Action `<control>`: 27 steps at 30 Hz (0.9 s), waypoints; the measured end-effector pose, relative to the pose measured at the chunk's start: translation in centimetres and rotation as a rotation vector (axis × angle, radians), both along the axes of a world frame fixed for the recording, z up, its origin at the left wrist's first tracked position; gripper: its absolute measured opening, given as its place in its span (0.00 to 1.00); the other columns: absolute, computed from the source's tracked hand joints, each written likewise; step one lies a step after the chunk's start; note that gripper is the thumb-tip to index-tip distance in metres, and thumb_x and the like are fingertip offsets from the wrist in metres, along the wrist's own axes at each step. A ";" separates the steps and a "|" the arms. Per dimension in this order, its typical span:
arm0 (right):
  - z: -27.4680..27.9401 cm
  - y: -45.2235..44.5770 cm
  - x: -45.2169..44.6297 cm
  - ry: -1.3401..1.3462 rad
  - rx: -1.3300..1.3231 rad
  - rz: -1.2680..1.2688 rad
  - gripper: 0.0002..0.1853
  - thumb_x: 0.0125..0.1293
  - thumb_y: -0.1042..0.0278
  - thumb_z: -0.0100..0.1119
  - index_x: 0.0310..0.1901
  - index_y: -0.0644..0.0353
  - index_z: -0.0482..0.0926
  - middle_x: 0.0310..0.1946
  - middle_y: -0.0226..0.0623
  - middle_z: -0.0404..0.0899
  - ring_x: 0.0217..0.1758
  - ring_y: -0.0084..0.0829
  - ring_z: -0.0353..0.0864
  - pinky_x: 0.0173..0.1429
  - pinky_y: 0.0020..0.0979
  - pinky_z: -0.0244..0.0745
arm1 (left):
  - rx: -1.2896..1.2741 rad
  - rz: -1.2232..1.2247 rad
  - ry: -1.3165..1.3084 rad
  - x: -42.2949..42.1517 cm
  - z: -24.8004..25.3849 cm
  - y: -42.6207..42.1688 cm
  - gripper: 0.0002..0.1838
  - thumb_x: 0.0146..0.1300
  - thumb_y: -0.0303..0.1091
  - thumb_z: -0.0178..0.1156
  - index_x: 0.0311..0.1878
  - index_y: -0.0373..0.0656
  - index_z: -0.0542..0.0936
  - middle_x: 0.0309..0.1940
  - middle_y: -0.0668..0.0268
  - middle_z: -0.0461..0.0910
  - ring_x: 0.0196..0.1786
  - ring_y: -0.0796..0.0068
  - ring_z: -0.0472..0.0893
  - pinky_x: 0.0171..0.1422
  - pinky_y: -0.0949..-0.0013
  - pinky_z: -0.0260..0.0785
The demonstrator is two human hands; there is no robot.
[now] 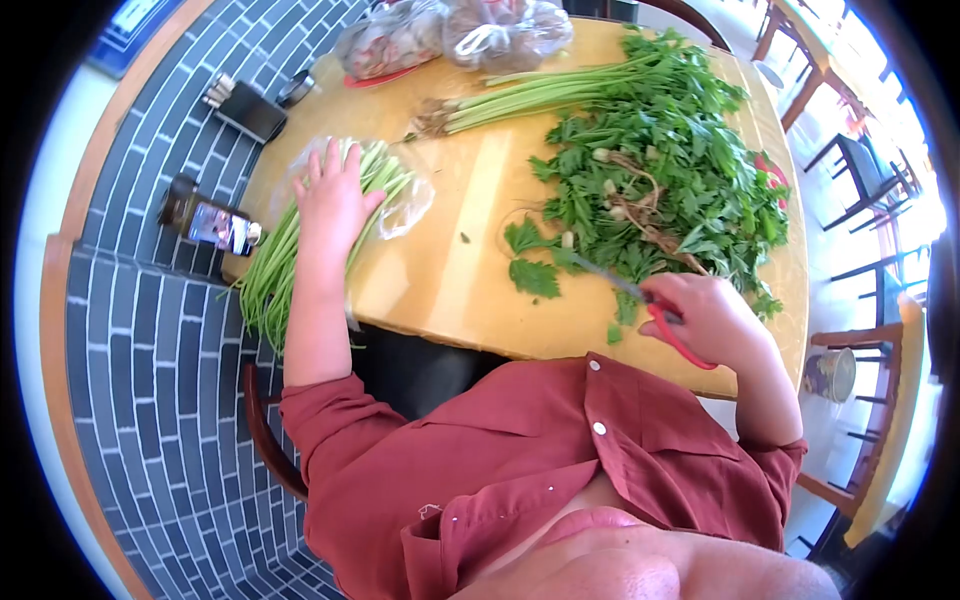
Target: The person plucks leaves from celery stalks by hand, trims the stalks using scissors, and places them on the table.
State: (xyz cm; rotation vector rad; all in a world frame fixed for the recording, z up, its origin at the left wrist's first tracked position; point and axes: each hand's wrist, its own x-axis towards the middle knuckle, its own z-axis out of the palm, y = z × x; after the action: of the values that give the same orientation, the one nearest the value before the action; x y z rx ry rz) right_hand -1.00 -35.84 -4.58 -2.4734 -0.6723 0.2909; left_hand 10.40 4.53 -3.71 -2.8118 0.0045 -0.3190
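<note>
My left hand [335, 200] lies with fingers spread over a bundle of long green stalks [275, 270]. The stalks rest on a clear plastic bag [410, 205], and their lower ends hang past the table's near left edge. In my right hand [708, 315] is a pair of scissors [682, 345] with red handles, its blades pointing left. Just beyond the blades are a few loose leaves [535, 275] and a large heap of leafy celery [680, 150]. Roots lie on top of that heap. More celery stalks [540, 95] stretch left from it, with roots at their ends.
At the back of the wooden table [450, 270] sit filled plastic bags [505, 35]. Along the brick wall stand a black chopstick holder [248, 108] and a phone [220, 228] propped upright. A chair [265, 440] is beside me at left, and stools [860, 180] stand at right.
</note>
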 end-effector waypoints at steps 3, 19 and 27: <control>-1.8 -0.1 0.3 -0.045 -0.079 0.077 0.18 0.52 0.64 0.63 0.45 0.57 0.77 0.31 0.40 0.79 0.34 0.42 0.79 0.38 0.37 0.74 | -0.092 -0.308 0.012 3.9 -0.8 -2.3 0.32 0.55 0.41 0.64 0.62 0.43 0.67 0.66 0.56 0.62 0.68 0.56 0.62 0.68 0.47 0.56; -3.3 -1.9 0.9 -0.200 -0.040 0.179 0.16 0.55 0.68 0.55 0.47 0.56 0.77 0.24 0.40 0.75 0.29 0.41 0.78 0.34 0.40 0.73 | -0.440 -0.541 0.284 18.6 -5.4 -10.1 0.19 0.62 0.38 0.56 0.54 0.41 0.72 0.46 0.49 0.78 0.51 0.51 0.76 0.53 0.55 0.68; -3.4 -1.6 0.8 -0.167 -0.069 0.163 0.17 0.55 0.67 0.55 0.47 0.56 0.77 0.26 0.40 0.75 0.31 0.41 0.78 0.36 0.40 0.73 | -0.513 -0.654 0.103 15.3 0.6 -11.3 0.20 0.64 0.44 0.55 0.51 0.39 0.74 0.38 0.53 0.81 0.41 0.56 0.80 0.46 0.62 0.70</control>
State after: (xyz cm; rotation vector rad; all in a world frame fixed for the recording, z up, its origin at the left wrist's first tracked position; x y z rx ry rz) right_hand -0.19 -37.46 -7.98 -2.5317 -0.9517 0.1720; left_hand 25.71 -6.74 -3.12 -3.2457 1.0121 -0.3540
